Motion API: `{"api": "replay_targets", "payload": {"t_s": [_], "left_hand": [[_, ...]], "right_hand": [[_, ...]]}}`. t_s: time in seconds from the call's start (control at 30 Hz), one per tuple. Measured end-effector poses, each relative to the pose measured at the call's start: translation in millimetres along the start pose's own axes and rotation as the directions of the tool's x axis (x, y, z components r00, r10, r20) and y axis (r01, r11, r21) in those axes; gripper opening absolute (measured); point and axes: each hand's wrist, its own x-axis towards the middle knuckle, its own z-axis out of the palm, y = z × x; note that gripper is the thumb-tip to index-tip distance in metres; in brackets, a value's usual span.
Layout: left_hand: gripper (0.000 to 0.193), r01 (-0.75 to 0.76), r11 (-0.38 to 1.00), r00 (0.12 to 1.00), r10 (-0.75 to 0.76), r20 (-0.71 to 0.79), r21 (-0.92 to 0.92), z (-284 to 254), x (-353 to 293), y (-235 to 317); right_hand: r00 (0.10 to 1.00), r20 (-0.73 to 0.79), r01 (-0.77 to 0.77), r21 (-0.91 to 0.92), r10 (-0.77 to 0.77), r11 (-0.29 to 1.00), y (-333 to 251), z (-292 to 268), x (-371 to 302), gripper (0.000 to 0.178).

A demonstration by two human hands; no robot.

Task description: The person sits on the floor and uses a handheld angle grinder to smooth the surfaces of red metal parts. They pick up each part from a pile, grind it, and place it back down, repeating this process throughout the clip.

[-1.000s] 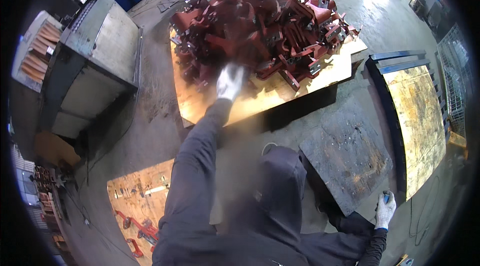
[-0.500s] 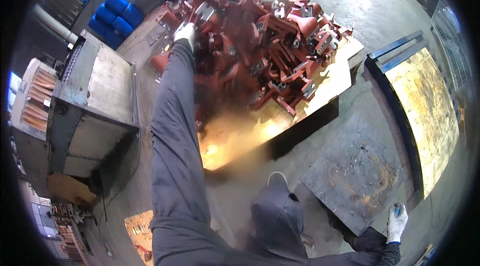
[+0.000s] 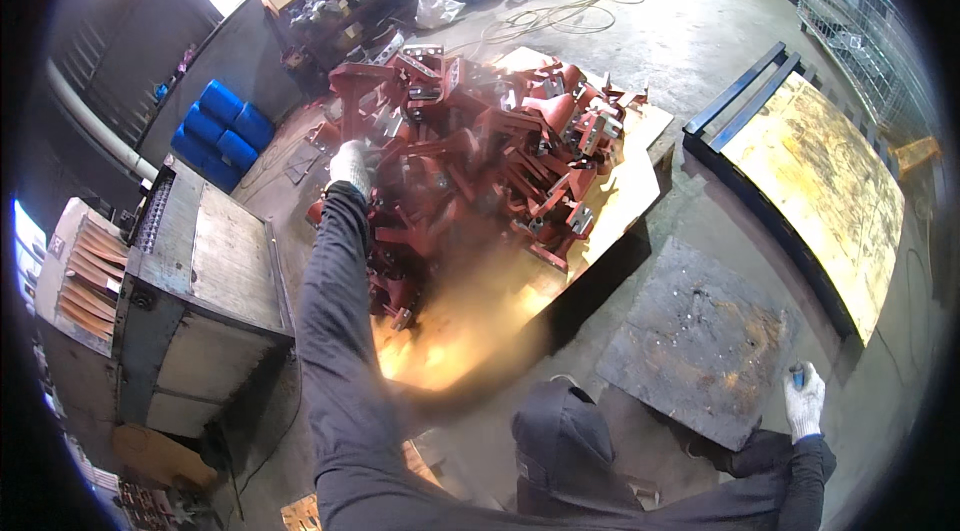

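Observation:
In a white knitted glove, my left hand (image 3: 350, 168) reaches out to the left side of a big heap of dark red metal brackets (image 3: 550, 116). Its fingers curl onto one red bracket (image 3: 362, 91) there; the fingertips are partly hidden and blurred. Bare silver faces with holes show on many of the brackets. The heap lies on a pale wooden board (image 3: 620, 206). Far to the lower right, my gloved right hand (image 3: 805, 406) is closed around a small blue cylindrical thing (image 3: 797, 377), most of it hidden in the palm.
A grey metal cabinet (image 3: 235, 251) stands at the left, with blue drums (image 3: 220, 131) behind it. A dark stained plate (image 3: 690, 341) lies right of my knee. Farther right is a wood-topped frame (image 3: 815, 201). Hoses (image 3: 570, 16) coil on the far floor. Brownish haze blurs the heap's near side.
My view has tilted up, so the heap sits lower in the picture. My left hand has come somewhat nearer along the heap's left side. The right hand still grips the blue thing.

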Motion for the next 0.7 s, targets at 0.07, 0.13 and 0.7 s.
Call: {"api": "replay_targets", "payload": {"t_s": [0.07,0.13,0.7], "left_hand": [[0.017,0.053,0.989,0.996,-0.044,0.071,-0.141,37,-84,13],[0.020,0.085,0.990,0.961,-0.051,0.272,-0.115,35,-129,12],[0.030,0.706,0.561,-0.027,-0.588,0.809,0.432,149,-568,-273]], "right_hand": [[0.996,0.006,-0.090,0.166,0.090,0.982,-13,-15,-3,0.016],[0.974,0.131,-0.226,0.423,0.187,0.878,-41,-11,-6,0.025],[0.755,0.357,0.490,0.249,-0.550,0.835,-85,13,-92,0.025]]}}
